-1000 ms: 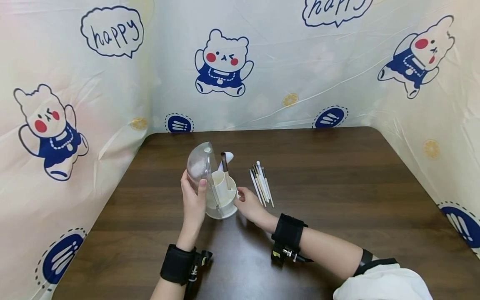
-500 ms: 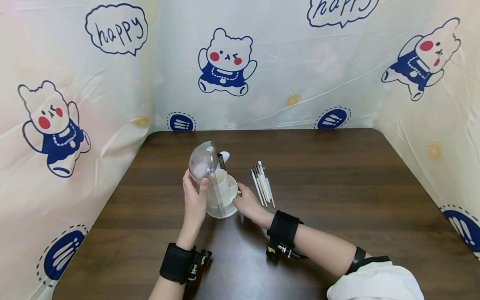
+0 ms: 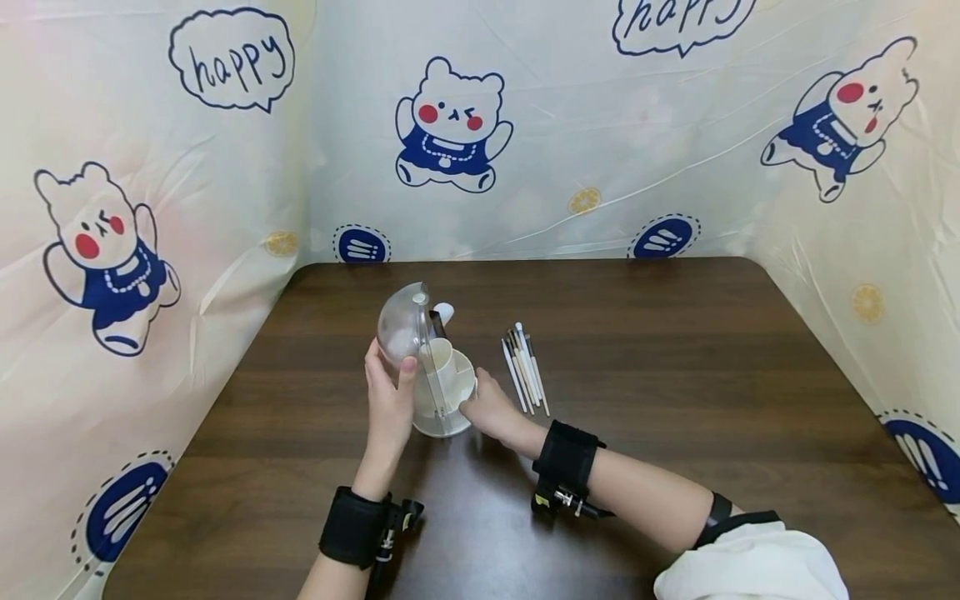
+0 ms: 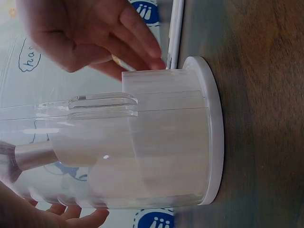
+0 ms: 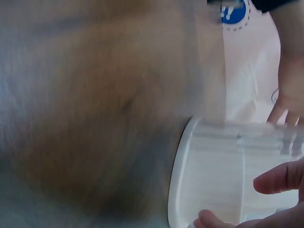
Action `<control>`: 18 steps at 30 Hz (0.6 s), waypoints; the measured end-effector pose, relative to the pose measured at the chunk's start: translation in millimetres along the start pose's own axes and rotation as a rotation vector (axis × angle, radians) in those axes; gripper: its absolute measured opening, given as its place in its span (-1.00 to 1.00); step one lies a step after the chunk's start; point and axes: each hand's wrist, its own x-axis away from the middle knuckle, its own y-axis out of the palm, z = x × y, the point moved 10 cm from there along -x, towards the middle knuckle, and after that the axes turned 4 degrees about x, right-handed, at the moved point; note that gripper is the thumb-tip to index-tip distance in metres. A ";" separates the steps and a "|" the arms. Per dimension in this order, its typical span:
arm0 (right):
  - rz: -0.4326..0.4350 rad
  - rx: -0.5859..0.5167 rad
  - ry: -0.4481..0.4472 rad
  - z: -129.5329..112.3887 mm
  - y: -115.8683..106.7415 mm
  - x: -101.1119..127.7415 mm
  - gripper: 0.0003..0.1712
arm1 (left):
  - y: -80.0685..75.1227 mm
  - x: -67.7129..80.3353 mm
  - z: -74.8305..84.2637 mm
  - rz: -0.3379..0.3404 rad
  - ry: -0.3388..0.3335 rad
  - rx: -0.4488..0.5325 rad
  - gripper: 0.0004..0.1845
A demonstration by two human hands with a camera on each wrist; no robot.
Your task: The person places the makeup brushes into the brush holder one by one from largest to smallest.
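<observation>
A white makeup brush holder (image 3: 463, 385) with a clear domed cover (image 3: 401, 325) stands upright on the table. My left hand (image 3: 390, 400) grips the cover from the left, thumb on the near side and fingers behind. A dark-haired brush (image 3: 437, 323) and a white-headed one (image 3: 445, 312) stand in the holder, partly hidden by the cover and the inner cup. At the right side, my right hand (image 3: 495, 407) holds the holder by its outer wall, thumb toward the front. In the right wrist view, the thumb (image 5: 280, 178) overlaps the white wall (image 5: 213, 175).
Several slim brushes (image 3: 525, 367) lie side by side just right of the holder, close behind my right hand. The brown wooden table (image 3: 675, 358) is bordered by a printed cloth (image 3: 540, 142) at the back and sides.
The holder has turned under the cover, and its two brushes have shifted left and back. My right hand has slid slightly left along the wall; my left hand keeps its grip.
</observation>
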 end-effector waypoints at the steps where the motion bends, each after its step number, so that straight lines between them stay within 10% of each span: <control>1: -0.005 -0.001 -0.013 -1.3 1.7 2.2 -0.23 | 0.0 -0.1 0.1 0.001 0.003 -0.001 0.14; 18: -0.041 -0.106 -0.097 -10.9 5.6 7.6 -0.37 | 0.4 -1.0 0.0 0.001 -0.001 -0.013 0.15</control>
